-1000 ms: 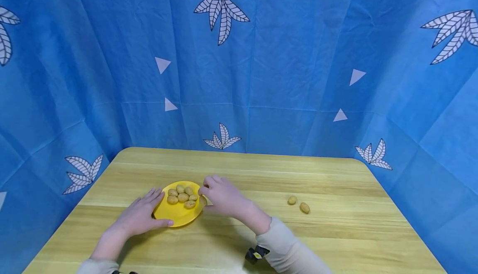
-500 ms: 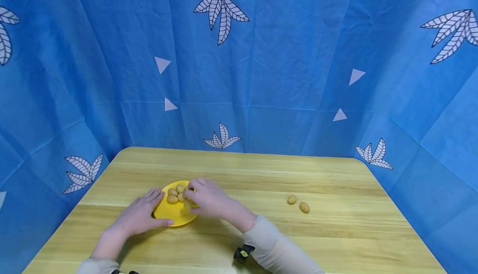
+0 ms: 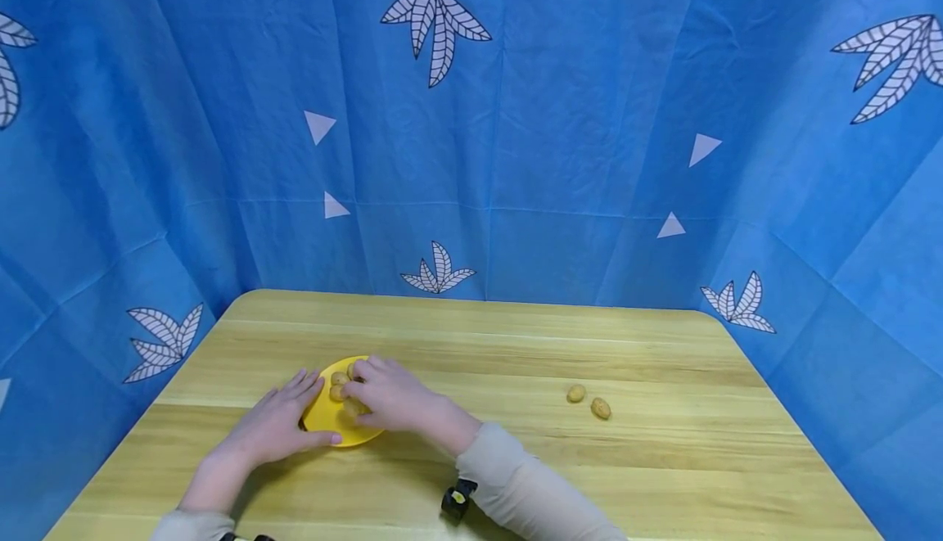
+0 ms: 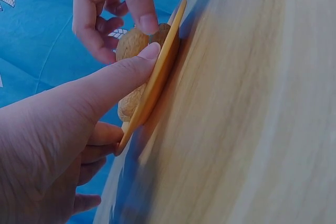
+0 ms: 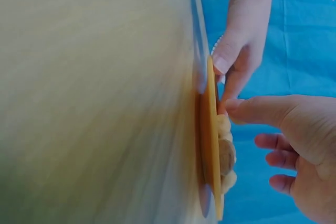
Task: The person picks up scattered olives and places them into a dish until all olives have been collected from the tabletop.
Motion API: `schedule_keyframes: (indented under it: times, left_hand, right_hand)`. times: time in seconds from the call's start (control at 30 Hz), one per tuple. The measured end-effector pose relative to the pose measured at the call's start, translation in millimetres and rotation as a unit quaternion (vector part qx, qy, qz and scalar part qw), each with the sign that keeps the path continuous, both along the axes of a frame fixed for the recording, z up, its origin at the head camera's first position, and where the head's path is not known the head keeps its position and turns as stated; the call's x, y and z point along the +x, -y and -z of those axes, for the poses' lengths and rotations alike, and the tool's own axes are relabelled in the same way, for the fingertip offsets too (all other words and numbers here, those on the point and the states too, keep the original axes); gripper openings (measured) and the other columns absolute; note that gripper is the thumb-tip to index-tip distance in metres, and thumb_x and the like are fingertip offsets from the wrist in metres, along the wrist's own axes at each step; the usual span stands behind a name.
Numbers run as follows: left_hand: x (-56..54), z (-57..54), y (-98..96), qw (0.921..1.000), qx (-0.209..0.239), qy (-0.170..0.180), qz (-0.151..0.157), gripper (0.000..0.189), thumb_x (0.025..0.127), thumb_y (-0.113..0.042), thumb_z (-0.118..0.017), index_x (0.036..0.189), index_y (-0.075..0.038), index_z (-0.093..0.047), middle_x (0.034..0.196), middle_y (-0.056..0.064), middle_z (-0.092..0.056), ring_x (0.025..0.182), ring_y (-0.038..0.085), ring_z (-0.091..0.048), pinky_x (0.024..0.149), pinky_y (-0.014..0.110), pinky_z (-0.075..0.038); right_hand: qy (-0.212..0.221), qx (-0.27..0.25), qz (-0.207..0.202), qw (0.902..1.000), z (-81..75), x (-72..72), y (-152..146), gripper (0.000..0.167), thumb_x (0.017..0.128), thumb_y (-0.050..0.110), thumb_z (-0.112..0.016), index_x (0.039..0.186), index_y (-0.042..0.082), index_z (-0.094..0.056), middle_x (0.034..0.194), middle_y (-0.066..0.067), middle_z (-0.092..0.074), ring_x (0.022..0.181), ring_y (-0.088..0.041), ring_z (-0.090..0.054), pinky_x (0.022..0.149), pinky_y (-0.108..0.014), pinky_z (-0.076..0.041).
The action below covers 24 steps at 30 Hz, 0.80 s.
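Note:
A yellow plate lies on the wooden table, holding several walnuts. My left hand grips its left side; the thumb lies over the near rim and fingertips are at the far-left edge. In the left wrist view, that thumb crosses the plate's rim. My right hand is over the plate's right half, thumb and curled fingers around a walnut. In the left wrist view, its thumb and fingers flank a walnut. The right hand hides the plate's right part and some walnuts.
Two loose nuts, a rounder walnut and a browner walnut, lie on the table right of centre. A blue patterned curtain stands behind the table and along both sides.
My right hand has moved left with a walnut, from beside the plate's right rim to over the plate. The left hand has stayed at the plate's left side.

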<state>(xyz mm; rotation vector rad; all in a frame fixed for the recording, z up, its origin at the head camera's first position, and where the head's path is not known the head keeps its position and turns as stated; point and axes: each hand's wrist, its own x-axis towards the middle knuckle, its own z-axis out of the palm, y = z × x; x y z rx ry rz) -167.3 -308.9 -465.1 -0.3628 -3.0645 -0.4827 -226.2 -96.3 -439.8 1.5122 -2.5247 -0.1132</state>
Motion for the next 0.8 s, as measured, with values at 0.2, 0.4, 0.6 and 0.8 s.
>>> schedule_keyframes:
  times: [0.2,0.4,0.6,0.8]
  left_hand:
    - [1.5,0.1,0.0,0.9999,-0.004,-0.008,0.005,0.107,0.075,-0.075,-0.063,0.144,0.004,-0.042,0.153,0.025,-0.037,0.142,0.047,-0.03,0.106,0.071,-0.031]
    - [0.7,2.0,1.5,0.9999,-0.003,-0.013,0.006,0.107,0.074,-0.075,-0.062,0.145,0.004,-0.042,0.153,0.024,-0.037,0.143,0.046,-0.03,0.106,0.07,-0.031]
    - [0.4,2.1,1.6,0.9998,-0.002,-0.016,0.01,0.106,0.075,-0.074,-0.063,0.144,0.004,-0.043,0.152,0.024,-0.038,0.143,0.046,-0.031,0.106,0.071,-0.031]
    - [1.8,0.3,0.5,0.9998,-0.004,-0.015,0.01,0.105,0.075,-0.074,-0.063,0.144,0.003,-0.043,0.152,0.024,-0.038,0.143,0.046,-0.031,0.106,0.071,-0.031]
  right_hand:
    - [-0.007,0.004,-0.011,0.9999,1.9,-0.9,10,0.039,0.09,0.046,-0.066,0.126,0.032,-0.062,0.119,0.009,-0.055,0.106,-0.008,-0.048,0.086,-0.018,-0.043]
    - [-0.017,0.007,-0.012,0.9998,5.1,-1.9,19,0.036,0.09,0.046,-0.066,0.123,0.032,-0.063,0.121,0.01,-0.055,0.108,-0.008,-0.049,0.087,-0.018,-0.044]
    - [-0.011,0.007,-0.007,0.9999,8.0,-3.6,25,0.033,0.091,0.044,-0.066,0.122,0.033,-0.063,0.117,0.01,-0.055,0.104,-0.007,-0.048,0.083,-0.018,-0.042]
    - [-0.008,0.008,-0.003,0.9999,12.7,-6.7,29,0.033,0.092,0.044,-0.065,0.122,0.032,-0.063,0.115,0.01,-0.054,0.101,-0.007,-0.047,0.081,-0.018,-0.041]
